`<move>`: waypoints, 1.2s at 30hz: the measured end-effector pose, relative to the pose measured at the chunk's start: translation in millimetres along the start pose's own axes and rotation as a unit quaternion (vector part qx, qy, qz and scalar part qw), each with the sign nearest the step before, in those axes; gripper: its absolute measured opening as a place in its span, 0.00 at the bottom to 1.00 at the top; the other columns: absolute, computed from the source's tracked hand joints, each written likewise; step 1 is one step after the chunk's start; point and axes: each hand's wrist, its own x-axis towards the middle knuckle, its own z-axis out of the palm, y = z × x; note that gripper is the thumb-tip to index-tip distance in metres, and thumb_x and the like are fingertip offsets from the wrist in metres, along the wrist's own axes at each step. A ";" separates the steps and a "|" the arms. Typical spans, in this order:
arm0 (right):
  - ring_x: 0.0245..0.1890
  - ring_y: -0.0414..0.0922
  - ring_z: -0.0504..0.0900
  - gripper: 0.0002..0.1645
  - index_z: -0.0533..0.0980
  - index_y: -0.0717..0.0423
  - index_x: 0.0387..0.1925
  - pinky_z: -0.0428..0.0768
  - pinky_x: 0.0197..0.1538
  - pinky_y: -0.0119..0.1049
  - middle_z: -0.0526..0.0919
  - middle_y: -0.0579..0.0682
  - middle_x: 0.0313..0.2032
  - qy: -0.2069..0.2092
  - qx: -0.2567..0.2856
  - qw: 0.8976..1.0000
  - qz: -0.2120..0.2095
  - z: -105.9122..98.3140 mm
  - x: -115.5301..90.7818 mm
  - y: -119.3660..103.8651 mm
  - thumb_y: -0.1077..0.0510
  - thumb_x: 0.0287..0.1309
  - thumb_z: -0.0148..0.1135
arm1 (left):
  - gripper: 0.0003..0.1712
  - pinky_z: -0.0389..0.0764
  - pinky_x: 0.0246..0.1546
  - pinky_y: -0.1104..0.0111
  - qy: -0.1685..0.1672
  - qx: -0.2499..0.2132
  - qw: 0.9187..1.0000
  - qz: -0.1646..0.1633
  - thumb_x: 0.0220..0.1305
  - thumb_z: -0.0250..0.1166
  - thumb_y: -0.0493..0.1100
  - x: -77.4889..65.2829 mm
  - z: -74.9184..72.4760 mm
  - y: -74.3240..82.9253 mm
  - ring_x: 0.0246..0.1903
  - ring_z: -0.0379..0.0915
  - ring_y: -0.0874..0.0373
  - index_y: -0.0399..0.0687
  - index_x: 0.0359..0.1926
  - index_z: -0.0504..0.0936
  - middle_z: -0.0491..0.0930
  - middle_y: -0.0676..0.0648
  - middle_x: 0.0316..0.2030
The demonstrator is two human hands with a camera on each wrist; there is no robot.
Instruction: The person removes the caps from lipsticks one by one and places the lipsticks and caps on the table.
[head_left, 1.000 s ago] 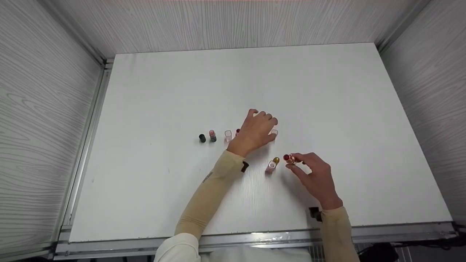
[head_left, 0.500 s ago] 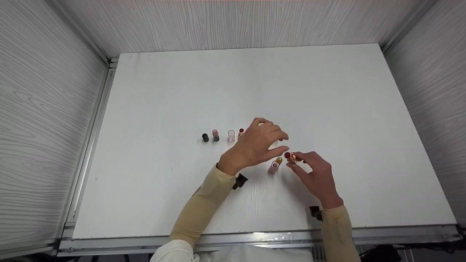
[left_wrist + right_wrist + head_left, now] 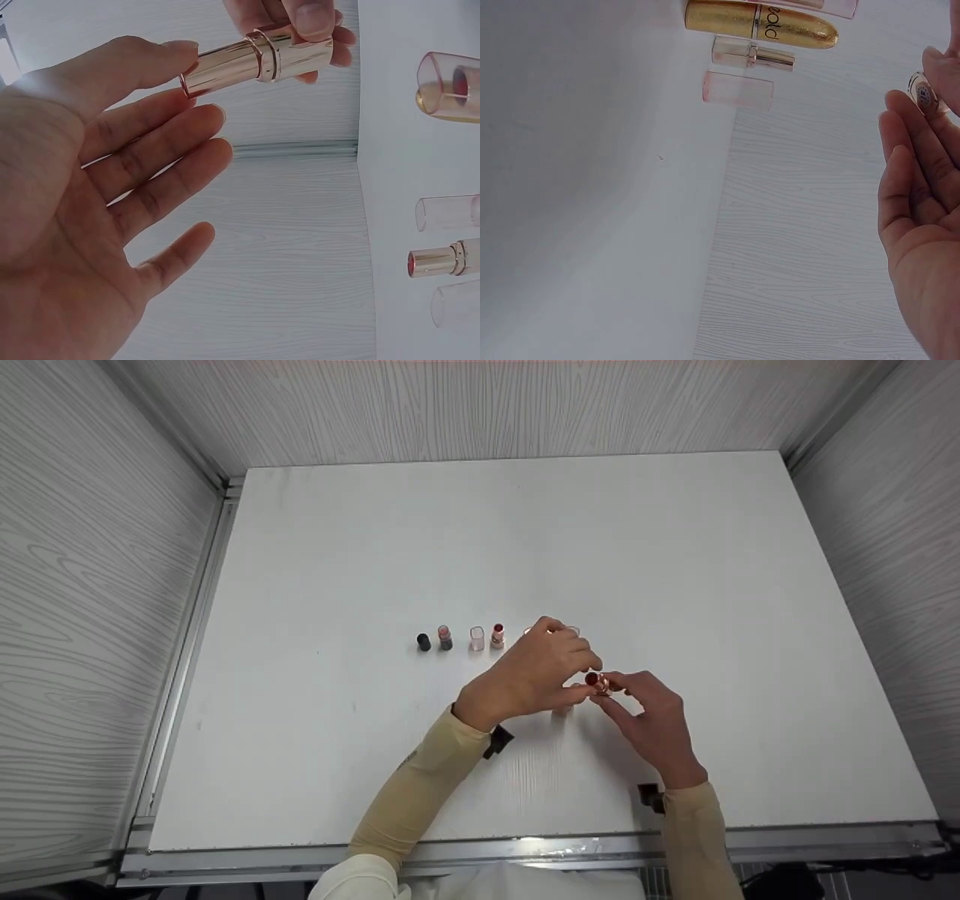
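Note:
In the head view, my right hand (image 3: 652,716) holds a rose-gold lipstick (image 3: 598,682) above the table, its dark red tip facing up. Thumb and fingers of that hand pinch the lower part of the tube. From the left, my left hand (image 3: 529,675) reaches across, and its thumb and index finger pinch the tube's upper end, as the left wrist view shows; the other fingers are spread. The right wrist view has the round labelled base (image 3: 924,94) of the lipstick. A clear pinkish cap (image 3: 562,710) stands under my left hand, mostly hidden.
Standing in a row on the white table (image 3: 337,547) are a black cap (image 3: 424,643), a pink lipstick with a dark base (image 3: 445,637), a clear cap (image 3: 477,639) and a red lipstick (image 3: 498,636). A gold bullet-shaped tube (image 3: 735,20) shows in the right wrist view.
My left hand has moved right and toward me from the row of cosmetics, and its fingertips have closed on the lipstick's upper end. My right hand has stayed in place, holding the lipstick.

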 end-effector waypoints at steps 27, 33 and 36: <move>0.72 0.57 0.67 0.42 0.74 0.56 0.66 0.67 0.70 0.57 0.75 0.57 0.67 0.010 -0.025 0.998 0.054 -9.3 -5.0 6.3 0.61 0.48 0.80 | 0.07 0.76 0.56 0.61 0.035 -0.015 0.999 -0.018 0.67 0.66 0.44 31.6 -10.5 -22.6 0.38 0.81 0.59 0.49 0.39 0.88 0.87 0.53 0.35; 0.76 0.57 0.60 0.43 0.73 0.54 0.68 0.61 0.70 0.67 0.70 0.57 0.71 0.001 -0.029 0.997 0.078 -11.5 -8.4 7.5 0.57 0.49 0.79 | 0.10 0.76 0.55 0.61 -0.008 0.020 0.998 -0.067 0.69 0.65 0.49 48.7 12.4 -39.7 0.38 0.81 0.58 0.50 0.39 0.88 0.87 0.53 0.34; 0.76 0.56 0.60 0.43 0.73 0.53 0.68 0.61 0.71 0.66 0.71 0.56 0.71 0.002 -0.032 0.996 0.080 -12.4 -10.4 8.8 0.57 0.50 0.79 | 0.09 0.75 0.54 0.61 -0.045 0.046 0.994 -0.093 0.69 0.65 0.50 56.2 26.1 -47.3 0.39 0.80 0.59 0.52 0.39 0.88 0.87 0.54 0.34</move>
